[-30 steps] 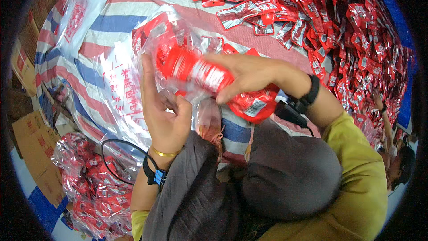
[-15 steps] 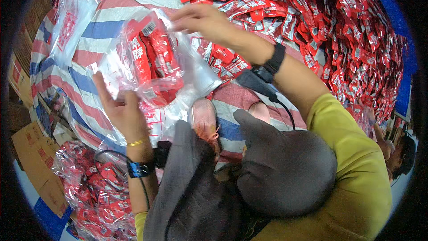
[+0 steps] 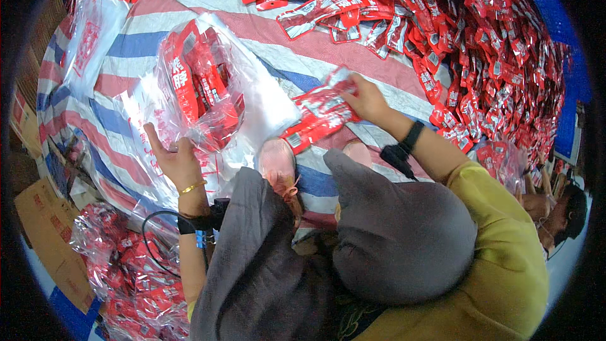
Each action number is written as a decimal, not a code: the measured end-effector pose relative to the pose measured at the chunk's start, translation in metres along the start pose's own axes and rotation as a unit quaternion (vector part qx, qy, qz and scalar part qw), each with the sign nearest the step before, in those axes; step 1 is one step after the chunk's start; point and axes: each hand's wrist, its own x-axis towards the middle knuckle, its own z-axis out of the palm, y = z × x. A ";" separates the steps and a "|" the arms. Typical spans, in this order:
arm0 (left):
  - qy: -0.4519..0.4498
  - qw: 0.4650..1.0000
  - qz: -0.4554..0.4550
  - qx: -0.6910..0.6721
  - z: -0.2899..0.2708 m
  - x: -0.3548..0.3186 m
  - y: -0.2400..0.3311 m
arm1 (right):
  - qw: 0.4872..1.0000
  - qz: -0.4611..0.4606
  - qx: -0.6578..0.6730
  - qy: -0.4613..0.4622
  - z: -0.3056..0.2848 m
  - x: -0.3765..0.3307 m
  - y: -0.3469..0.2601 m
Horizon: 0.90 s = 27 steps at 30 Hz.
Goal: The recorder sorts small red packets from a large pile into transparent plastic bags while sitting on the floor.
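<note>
A clear plastic bag (image 3: 232, 117) lies on the striped sheet in front of me, its mouth toward me, with several red packets (image 3: 187, 91) inside. At its near left edge is my left hand (image 3: 173, 163), index finger and thumb stretched apart beside the plastic; its other fingers are partly hidden. My right hand (image 3: 368, 100) grips the far right end of a few red foil packets (image 3: 320, 115), which slant down toward my shoe. Under the filled bag lie more flat, clear bags (image 3: 278, 107) with red print.
A large heap of red packets (image 3: 505, 69) fills the far right. Flat printed bags (image 3: 88, 44) lie at the far left on the striped sheet (image 3: 136, 44). Filled bags (image 3: 145, 271) and a cardboard box (image 3: 53, 233) are at the near left. Another person (image 3: 555, 208) is at the right edge.
My right hand has moved from above the filled bag to the right and nearer, and now holds red packets. My left hand stays by the bag, slightly lower.
</note>
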 end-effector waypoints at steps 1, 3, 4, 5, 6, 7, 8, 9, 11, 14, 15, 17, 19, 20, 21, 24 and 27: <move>0.005 0.999 0.021 0.035 -0.001 0.000 0.000 | 1.000 0.002 -0.001 -0.001 -0.006 -0.015 -0.003; -0.007 0.999 -0.006 0.030 -0.007 0.001 -0.008 | 0.953 -0.039 -0.211 0.215 -0.020 -0.035 -0.011; -0.009 1.000 -0.007 0.022 -0.006 -0.003 -0.012 | 0.953 -0.038 -0.211 0.215 -0.021 -0.035 -0.012; -0.014 1.000 -0.005 0.010 -0.001 -0.005 -0.013 | 0.956 -0.159 -0.191 0.154 -0.019 -0.034 -0.019; -0.020 1.000 -0.002 -0.002 0.004 -0.005 -0.013 | 0.942 -0.277 -0.167 0.091 -0.017 -0.031 -0.028; -0.025 0.999 -0.017 -0.015 0.009 -0.007 -0.012 | 0.929 -0.316 -0.182 0.065 -0.009 -0.024 -0.042; -0.023 1.000 -0.002 -0.016 0.015 -0.006 -0.008 | 0.914 -0.354 -0.196 0.039 0.000 -0.015 -0.057; -0.018 1.000 0.013 -0.014 0.019 -0.006 -0.005 | 0.913 -0.355 -0.196 0.043 0.010 -0.007 -0.065; -0.032 0.999 -0.012 -0.038 0.032 -0.011 0.013 | 0.880 -0.264 -0.384 -0.093 0.015 0.010 -0.067; -0.013 0.999 -0.001 -0.044 0.022 -0.011 0.019 | 0.831 -0.299 -0.448 -0.140 0.033 -0.023 -0.054; -0.015 0.999 0.000 -0.043 0.015 -0.008 0.015 | 0.849 -0.285 -0.417 -0.157 0.026 -0.035 -0.053; -0.019 0.998 -0.030 -0.044 0.012 -0.006 0.026 | 0.870 -0.278 -0.381 -0.141 0.011 -0.043 -0.034; -0.004 1.000 0.011 -0.006 0.012 -0.004 0.022 | 0.905 -0.258 -0.314 -0.126 -0.005 -0.028 -0.025; -0.006 1.000 0.009 -0.003 0.017 -0.005 0.026 | 0.925 -0.235 -0.281 -0.101 -0.017 -0.010 -0.029; -0.011 1.000 -0.003 -0.010 0.028 -0.006 0.035 | 0.943 -0.211 -0.245 -0.074 -0.029 0.008 -0.032; -0.022 0.999 0.026 -0.010 0.039 -0.005 0.030 | 0.922 -0.224 -0.301 0.096 -0.073 0.083 -0.080; -0.023 0.999 0.046 0.010 0.042 0.002 0.022 | 0.835 -0.374 -0.337 0.220 -0.090 0.170 -0.084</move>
